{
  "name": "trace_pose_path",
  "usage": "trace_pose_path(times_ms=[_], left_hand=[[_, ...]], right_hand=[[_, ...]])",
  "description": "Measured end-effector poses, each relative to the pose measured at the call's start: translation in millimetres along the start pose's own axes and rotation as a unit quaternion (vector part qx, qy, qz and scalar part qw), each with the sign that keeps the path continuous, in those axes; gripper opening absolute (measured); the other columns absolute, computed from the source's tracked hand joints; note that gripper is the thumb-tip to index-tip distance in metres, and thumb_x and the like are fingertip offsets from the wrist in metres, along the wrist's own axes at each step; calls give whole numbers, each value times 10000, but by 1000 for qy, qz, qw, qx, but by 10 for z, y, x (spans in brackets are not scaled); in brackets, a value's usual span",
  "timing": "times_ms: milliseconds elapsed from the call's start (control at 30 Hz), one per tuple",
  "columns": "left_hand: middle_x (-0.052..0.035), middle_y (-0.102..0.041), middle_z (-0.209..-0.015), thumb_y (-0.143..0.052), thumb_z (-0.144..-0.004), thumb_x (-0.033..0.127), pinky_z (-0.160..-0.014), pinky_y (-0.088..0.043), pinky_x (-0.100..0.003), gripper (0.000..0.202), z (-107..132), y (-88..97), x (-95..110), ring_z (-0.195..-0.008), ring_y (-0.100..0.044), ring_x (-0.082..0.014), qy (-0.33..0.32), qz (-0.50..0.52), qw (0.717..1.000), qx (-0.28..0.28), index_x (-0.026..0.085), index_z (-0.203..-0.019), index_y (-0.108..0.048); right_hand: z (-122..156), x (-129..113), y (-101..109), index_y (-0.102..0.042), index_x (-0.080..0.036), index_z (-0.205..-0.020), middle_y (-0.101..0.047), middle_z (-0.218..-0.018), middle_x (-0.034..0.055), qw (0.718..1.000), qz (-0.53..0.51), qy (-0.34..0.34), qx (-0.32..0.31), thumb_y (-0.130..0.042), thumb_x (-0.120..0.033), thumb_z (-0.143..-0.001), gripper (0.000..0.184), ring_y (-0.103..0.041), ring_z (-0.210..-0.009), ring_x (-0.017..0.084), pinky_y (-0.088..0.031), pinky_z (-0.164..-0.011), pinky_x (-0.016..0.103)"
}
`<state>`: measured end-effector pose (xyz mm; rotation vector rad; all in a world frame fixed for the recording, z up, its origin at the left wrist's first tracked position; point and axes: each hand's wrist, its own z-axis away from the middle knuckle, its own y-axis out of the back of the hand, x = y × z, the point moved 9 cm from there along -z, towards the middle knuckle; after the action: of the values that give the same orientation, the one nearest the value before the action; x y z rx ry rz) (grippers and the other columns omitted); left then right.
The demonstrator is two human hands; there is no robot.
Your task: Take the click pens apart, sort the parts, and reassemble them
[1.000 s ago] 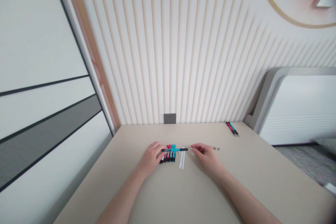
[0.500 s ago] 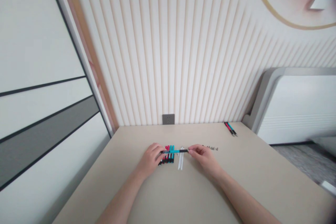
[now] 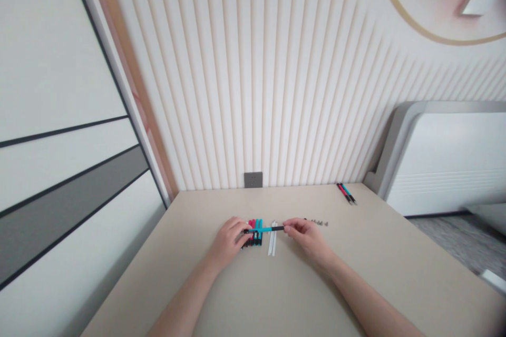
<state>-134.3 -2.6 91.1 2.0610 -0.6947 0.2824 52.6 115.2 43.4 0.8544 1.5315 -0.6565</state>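
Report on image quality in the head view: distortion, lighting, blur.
Head view: wide-angle distortion fans the ribbed wall panel outward; lighting is soft and even, with faint shadows beneath the left hand and right hand; the teal-and-black pen between them looks slightly soft; the right corners darken.

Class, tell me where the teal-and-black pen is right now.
In the head view, the teal-and-black pen spans between the left hand and right hand, crossing over the row of red and teal pens.
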Motion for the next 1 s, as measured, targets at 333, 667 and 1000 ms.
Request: trace_pose_path(times_ms=[333,667,1000], left_hand=[[-47,-636,-900,-564,-939,300,-792,-495,-305,125,6,-32,14,-874,-593,-188,-16,-4,1000,-10,204,-950,-644],[-39,-632,-895,-577,-933,297,-790,-488,-299,112,-2,-43,-19,-862,-593,-182,-4,9,1000,-13,206,-948,-642],[-28,-624,-899,-587,-927,290,-797,-480,-294,97,-16,-64,-43,-867,-593,-177,13,24,999,-24,213,-939,-645]], right_hand=[[-15,26,-3,-707,-156,-829,-591,-672,4,999,40,21,-7,-605,-555,-843,413,-487,-633,136,-354,-597,250],[-15,52,-3,-701,-167,-928,-641,-774,20,1000,14,14,1,-705,-493,-769,362,-523,-691,146,-392,-650,263],[5,-8,-32,-700,-160,-911,-577,-640,-7,998,59,16,-9,-627,-501,-821,360,-496,-595,135,-369,-559,248]])
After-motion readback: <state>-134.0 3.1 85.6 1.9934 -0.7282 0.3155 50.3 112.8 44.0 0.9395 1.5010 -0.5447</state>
